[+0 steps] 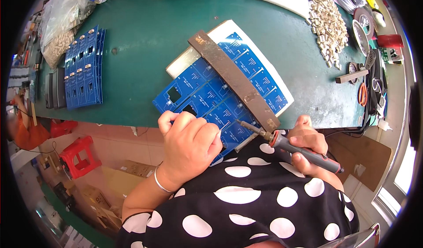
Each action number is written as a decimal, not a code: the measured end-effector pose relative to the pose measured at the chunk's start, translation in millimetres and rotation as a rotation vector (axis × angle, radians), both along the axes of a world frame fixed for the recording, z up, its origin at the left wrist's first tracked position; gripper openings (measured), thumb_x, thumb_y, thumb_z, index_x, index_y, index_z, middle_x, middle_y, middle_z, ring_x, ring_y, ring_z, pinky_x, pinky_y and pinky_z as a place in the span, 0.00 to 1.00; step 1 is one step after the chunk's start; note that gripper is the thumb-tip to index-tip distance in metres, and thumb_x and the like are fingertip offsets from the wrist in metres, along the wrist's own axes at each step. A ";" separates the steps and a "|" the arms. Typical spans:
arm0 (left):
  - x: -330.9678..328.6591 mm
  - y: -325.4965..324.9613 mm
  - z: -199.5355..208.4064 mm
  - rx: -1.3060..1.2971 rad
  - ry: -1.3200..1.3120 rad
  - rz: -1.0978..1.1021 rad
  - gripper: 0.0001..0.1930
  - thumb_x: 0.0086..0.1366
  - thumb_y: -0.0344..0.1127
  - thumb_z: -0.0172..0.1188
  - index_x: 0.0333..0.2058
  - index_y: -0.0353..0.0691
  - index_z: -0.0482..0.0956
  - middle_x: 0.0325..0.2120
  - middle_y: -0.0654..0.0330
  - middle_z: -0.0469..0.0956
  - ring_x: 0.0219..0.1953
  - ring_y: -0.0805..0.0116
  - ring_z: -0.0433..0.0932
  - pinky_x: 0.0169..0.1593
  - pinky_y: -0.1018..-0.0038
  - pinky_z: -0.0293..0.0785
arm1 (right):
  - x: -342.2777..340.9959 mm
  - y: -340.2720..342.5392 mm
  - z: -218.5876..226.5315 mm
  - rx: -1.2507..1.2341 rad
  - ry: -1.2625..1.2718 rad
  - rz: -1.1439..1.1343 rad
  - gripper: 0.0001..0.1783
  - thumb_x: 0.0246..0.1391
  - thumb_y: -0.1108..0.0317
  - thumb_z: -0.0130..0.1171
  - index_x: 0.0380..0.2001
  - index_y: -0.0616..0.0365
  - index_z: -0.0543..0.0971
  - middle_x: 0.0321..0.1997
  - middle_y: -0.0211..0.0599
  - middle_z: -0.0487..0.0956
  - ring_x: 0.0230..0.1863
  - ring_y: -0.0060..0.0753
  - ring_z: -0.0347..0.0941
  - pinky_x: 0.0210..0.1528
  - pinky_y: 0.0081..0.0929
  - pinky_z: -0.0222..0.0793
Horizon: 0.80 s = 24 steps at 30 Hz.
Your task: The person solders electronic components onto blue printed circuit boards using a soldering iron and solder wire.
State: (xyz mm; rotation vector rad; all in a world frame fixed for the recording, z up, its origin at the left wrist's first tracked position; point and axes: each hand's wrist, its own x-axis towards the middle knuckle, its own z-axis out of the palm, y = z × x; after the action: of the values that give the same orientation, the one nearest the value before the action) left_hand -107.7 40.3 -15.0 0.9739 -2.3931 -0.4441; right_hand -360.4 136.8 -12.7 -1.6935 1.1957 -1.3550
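A blue circuit board panel [205,94] lies at a slant on a white foam pad [281,87] at the table's near edge. Across both rests a brown, worn metal bar [235,80]. Over the panel's near edge, my left hand [190,137] has its fingers curled closed; what they pinch, if anything, is hidden. My right hand [309,144] grips a soldering iron [304,153] by its dark handle. Its tip points left, over the panel, close to the bar's near end and to my left fingers.
Left on the green table [132,49] stand blue board panels [83,69] and a plastic bag [61,18] of small parts. Metal parts [327,25] are heaped at the right, near orange-handled scissors [362,93]. A red stool [80,156] is below left.
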 end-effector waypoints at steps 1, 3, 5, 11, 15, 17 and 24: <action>0.2 0.9 -0.3 0.001 -0.005 -0.002 0.11 0.38 0.25 0.62 0.20 0.48 0.71 0.16 0.68 0.68 0.24 0.66 0.67 0.40 0.65 0.56 | 0.7 2.2 -1.6 0.015 -0.010 0.006 0.14 0.43 0.65 0.61 0.34 0.62 0.74 0.21 0.33 0.74 0.22 0.30 0.70 0.41 0.33 0.54; 0.2 1.3 -1.0 -0.003 -0.012 -0.001 0.11 0.38 0.25 0.62 0.20 0.48 0.70 0.16 0.68 0.68 0.24 0.66 0.67 0.39 0.65 0.55 | 1.7 4.6 -5.2 0.056 -0.035 0.028 0.14 0.44 0.66 0.61 0.34 0.62 0.75 0.21 0.33 0.75 0.22 0.30 0.71 0.41 0.34 0.54; -0.6 1.5 -1.2 0.027 -0.017 -0.025 0.11 0.38 0.25 0.62 0.20 0.48 0.70 0.16 0.68 0.68 0.24 0.67 0.67 0.39 0.66 0.55 | 2.2 5.5 -7.5 0.069 -0.088 0.024 0.14 0.44 0.66 0.61 0.34 0.62 0.75 0.22 0.34 0.76 0.23 0.30 0.71 0.41 0.33 0.54; -2.1 1.5 -1.4 0.030 -0.032 -0.020 0.11 0.39 0.25 0.62 0.19 0.48 0.70 0.16 0.68 0.68 0.24 0.67 0.67 0.39 0.66 0.55 | 3.6 3.3 -8.8 0.069 -0.068 0.019 0.14 0.45 0.64 0.61 0.34 0.62 0.75 0.23 0.33 0.77 0.23 0.30 0.72 0.41 0.32 0.55; -2.4 -0.1 -2.5 0.024 -0.014 -0.008 0.11 0.39 0.25 0.62 0.19 0.48 0.70 0.16 0.68 0.67 0.23 0.67 0.67 0.39 0.66 0.55 | 4.6 1.2 -8.3 0.089 -0.064 0.030 0.14 0.44 0.65 0.61 0.34 0.62 0.75 0.23 0.33 0.77 0.23 0.29 0.72 0.41 0.32 0.55; -2.8 -1.7 -3.1 0.019 -0.027 -0.012 0.10 0.39 0.25 0.62 0.19 0.48 0.70 0.16 0.69 0.67 0.23 0.67 0.67 0.39 0.66 0.54 | 5.0 -0.6 -8.7 0.076 -0.074 0.025 0.14 0.44 0.65 0.61 0.34 0.62 0.75 0.23 0.33 0.77 0.23 0.29 0.72 0.41 0.32 0.54; -5.4 -4.6 -5.1 0.000 -0.021 0.002 0.10 0.40 0.26 0.62 0.19 0.48 0.70 0.16 0.69 0.67 0.23 0.68 0.66 0.39 0.66 0.54 | 7.1 -5.9 -8.6 0.059 -0.078 0.025 0.13 0.44 0.66 0.60 0.33 0.62 0.75 0.22 0.34 0.76 0.22 0.29 0.71 0.40 0.32 0.54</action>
State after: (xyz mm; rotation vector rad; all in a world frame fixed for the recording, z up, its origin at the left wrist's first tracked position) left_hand -113.1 35.7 -20.0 0.9857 -2.4111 -0.4355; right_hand -353.3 130.9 -21.3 -1.5951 1.1546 -1.3457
